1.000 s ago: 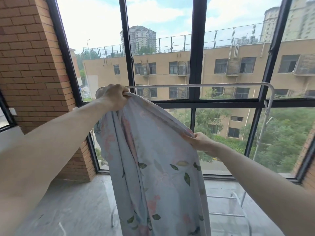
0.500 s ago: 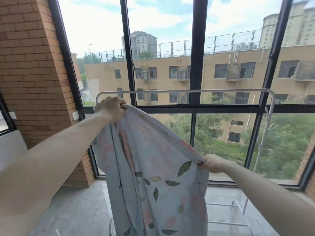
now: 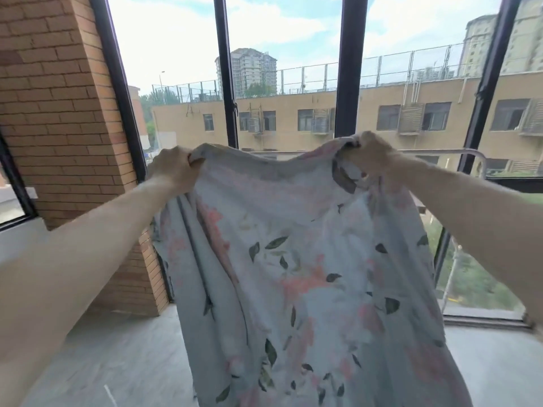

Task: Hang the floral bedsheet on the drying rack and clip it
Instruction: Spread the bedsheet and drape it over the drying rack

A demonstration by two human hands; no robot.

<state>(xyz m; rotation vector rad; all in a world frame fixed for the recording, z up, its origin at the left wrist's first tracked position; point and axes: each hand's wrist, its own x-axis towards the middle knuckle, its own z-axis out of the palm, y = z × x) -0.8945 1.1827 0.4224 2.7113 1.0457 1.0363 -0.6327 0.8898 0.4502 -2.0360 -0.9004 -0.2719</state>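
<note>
The person is holding up a pale blue-white cotton bedsheet printed with pink flowers and dark green leaves (image 3: pixel 308 259), spread between both raised arms in front of a tall window. The left hand (image 3: pixel 173 168) is gripping the upper left part of the sheet, fingers curled tight around a bunched fold of cloth. The right hand (image 3: pixel 371 155) is clutching the upper right part in the same way, its fingers wrapped round a gathered wad of fabric, with a short flap hanging just below the fist. Between the two hands the top edge is sagging in a shallow curve, and the rest of the sheet is falling in long loose folds toward the grey concrete floor (image 3: pixel 132 348), its lower end running out of the bottom of the view.

Behind the sheet a white metal tube drying rack (image 3: pixel 440 150) is standing close to the glass. Its top bar is showing as a thin horizontal line just behind the sheet's upper edge and to the right of the right hand, bending downward at its right corner. Whether the sheet is touching that bar cannot be told, since the cloth is covering most of it.

An orange-red brick pillar (image 3: pixel 58 113) is rising on the left, beside the black window frames (image 3: pixel 349 69). Through the panes a long tan building (image 3: pixel 293 118) with rows of windows is showing under a cloudy sky.
</note>
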